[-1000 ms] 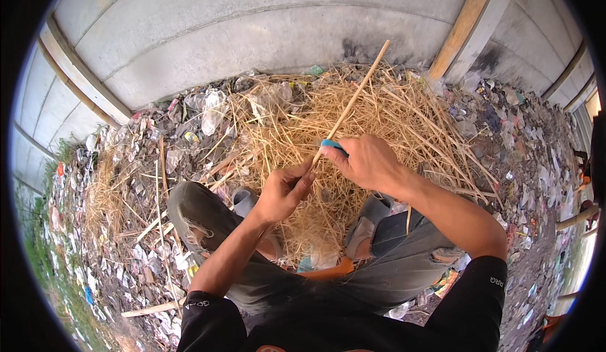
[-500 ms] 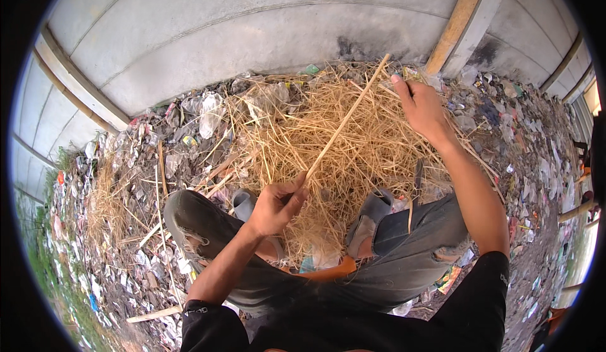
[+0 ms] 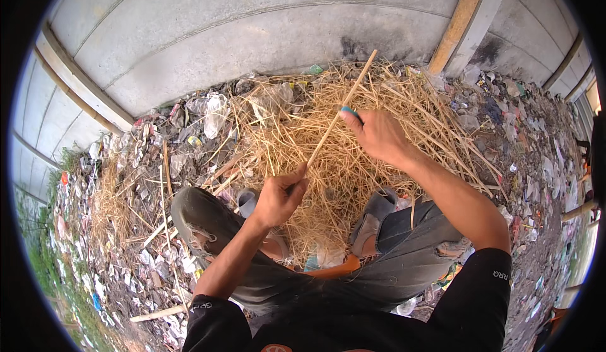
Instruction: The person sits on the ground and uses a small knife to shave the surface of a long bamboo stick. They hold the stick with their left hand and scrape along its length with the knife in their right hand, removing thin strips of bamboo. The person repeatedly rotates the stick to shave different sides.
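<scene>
A long pale bamboo strip [image 3: 327, 135] slants up and away from my left hand [image 3: 281, 197], whose fingers are closed around its lower end. My right hand [image 3: 382, 138] is at the strip's middle, fingers curled and thumb against it. Something teal covers the thumb tip. Whatever else the right fingers hold is hidden beneath the hand. Under both hands spreads a heap of straw-like bamboo shavings [image 3: 353, 169], reaching down between my feet.
Several long strips [image 3: 464, 147] lie along the heap's right side. Beyond stands a grey concrete wall [image 3: 252, 42] with a wooden post [image 3: 459, 23]. Plastic litter [image 3: 145, 188] covers the surrounding ground. A smaller shavings pile [image 3: 110, 207] lies at the left.
My right hand has moved left and down, from beside the strip's far end to its middle. A dark, blade-like shape below the right hand no longer shows. The left hand keeps its grip.
</scene>
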`<control>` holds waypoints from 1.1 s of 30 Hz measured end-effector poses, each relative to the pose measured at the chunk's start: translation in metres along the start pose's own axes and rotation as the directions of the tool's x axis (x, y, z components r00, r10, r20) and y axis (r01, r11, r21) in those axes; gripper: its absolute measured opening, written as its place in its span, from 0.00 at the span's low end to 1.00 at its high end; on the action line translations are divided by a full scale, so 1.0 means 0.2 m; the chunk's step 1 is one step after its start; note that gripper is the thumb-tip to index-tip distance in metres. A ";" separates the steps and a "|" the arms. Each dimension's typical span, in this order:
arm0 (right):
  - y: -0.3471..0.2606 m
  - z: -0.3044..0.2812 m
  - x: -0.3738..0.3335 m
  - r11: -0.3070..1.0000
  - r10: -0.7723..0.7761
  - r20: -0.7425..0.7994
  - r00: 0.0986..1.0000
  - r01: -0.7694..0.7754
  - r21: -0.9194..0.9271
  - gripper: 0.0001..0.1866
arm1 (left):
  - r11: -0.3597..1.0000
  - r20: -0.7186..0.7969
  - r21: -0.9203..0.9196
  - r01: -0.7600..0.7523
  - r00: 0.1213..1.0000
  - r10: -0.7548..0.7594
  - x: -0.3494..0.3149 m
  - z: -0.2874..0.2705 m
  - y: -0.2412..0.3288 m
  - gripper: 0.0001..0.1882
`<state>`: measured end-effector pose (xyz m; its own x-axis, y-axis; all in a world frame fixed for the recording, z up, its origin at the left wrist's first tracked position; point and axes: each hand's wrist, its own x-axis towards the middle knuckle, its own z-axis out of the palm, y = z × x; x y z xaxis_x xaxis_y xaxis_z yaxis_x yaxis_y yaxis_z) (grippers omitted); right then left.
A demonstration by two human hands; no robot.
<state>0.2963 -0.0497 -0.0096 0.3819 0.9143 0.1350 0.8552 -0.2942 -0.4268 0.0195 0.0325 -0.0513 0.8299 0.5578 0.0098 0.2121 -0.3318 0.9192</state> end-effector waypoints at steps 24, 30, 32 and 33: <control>-0.11 -0.05 -0.11 0.991 -0.110 0.037 0.993 0.106 0.084 0.33 | 0.953 -0.006 -0.302 0.024 1.000 -0.027 0.02 0.04 -0.04 0.13; 0.27 -0.27 0.04 0.990 0.133 -0.066 0.989 -0.130 0.048 0.37 | 0.948 -0.002 -0.318 0.010 1.000 -0.011 -0.07 0.04 -0.04 0.12; 0.10 -0.17 -0.08 0.997 -0.028 -0.052 0.998 0.032 0.066 0.36 | 0.922 0.024 -0.377 0.090 0.996 -0.088 -0.05 0.05 0.03 0.14; 0.02 -0.10 -0.14 0.990 -0.112 0.001 0.994 0.111 0.090 0.35 | 0.921 0.017 -0.381 0.079 0.997 -0.079 -0.04 0.06 0.05 0.14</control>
<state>0.2967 -0.0821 0.0036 0.2835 0.9417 0.1811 0.8574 -0.1644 -0.4877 0.0218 0.0156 -0.0461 0.8193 0.5691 -0.0694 0.0644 0.0289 0.9975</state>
